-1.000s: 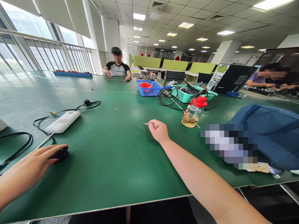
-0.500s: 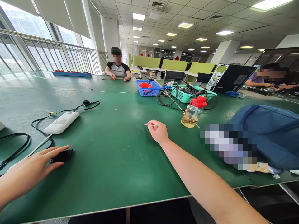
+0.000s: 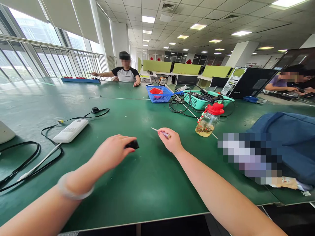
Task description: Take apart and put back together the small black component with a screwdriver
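My left hand (image 3: 114,150) is closed around a small black block-like object (image 3: 133,144), held over the middle of the green table (image 3: 137,190). Fingers cover most of that object, so its kind does not show. To the right, my right hand (image 3: 171,141) grips a small screwdriver (image 3: 166,134) by its translucent handle. Its thin metal shaft points left and away from me, toward the space beyond the black object. The two hands are apart, and the tool does not touch the object.
A white power strip (image 3: 71,131) with black cables lies at left. On the right stand a red-lidded bottle (image 3: 206,124) and a blue backpack (image 3: 290,141). Farther back are a blue basket (image 3: 158,97), a green basket (image 3: 198,102) and a seated person (image 3: 126,74).
My left hand has carried the black object from the table's left side to the middle, near my right hand. The person opposite has stretched an arm toward the blue tray.
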`<state>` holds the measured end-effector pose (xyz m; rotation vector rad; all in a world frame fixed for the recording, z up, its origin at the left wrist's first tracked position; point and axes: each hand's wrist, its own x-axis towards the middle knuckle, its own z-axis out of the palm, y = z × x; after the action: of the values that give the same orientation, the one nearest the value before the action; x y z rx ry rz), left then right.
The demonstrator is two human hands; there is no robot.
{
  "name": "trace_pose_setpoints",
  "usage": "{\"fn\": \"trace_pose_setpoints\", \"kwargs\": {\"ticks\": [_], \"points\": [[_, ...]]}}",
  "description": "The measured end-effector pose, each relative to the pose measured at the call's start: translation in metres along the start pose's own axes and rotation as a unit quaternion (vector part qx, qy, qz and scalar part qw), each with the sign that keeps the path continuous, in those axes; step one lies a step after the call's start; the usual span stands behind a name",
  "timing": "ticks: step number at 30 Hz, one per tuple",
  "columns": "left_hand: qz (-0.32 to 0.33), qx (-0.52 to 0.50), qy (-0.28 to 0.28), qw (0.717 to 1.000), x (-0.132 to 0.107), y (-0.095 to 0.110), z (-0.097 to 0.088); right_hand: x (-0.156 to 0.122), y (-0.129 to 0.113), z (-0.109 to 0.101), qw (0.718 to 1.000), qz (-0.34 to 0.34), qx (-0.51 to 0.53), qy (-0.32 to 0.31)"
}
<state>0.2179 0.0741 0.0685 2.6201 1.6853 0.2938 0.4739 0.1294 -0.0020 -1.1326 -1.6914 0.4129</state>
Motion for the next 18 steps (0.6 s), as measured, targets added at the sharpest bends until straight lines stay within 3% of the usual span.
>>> {"fn": "trace_pose_setpoints", "kwargs": {"ticks": [3,7,11,15,18], "points": [[0.036,-0.001,-0.001,0.999,0.039,0.025,0.021,0.000,-0.003,0.001,0.999,-0.031,-0.010,0.002],[0.031,0.012,0.034,0.999,0.072,0.029,0.046,0.002,-0.003,0.009,0.998,-0.056,-0.010,-0.006],[0.020,-0.037,0.050,0.998,0.084,0.019,0.062,0.003,-0.002,0.013,0.998,-0.064,-0.022,-0.015],[-0.017,-0.154,0.051,0.987,0.087,0.007,0.070,0.003,-0.005,0.011,0.997,-0.063,-0.018,0.035],[-0.047,-0.216,0.053,0.974,0.088,0.000,0.072,0.002,-0.011,0.005,0.993,-0.113,-0.022,0.032]]}}
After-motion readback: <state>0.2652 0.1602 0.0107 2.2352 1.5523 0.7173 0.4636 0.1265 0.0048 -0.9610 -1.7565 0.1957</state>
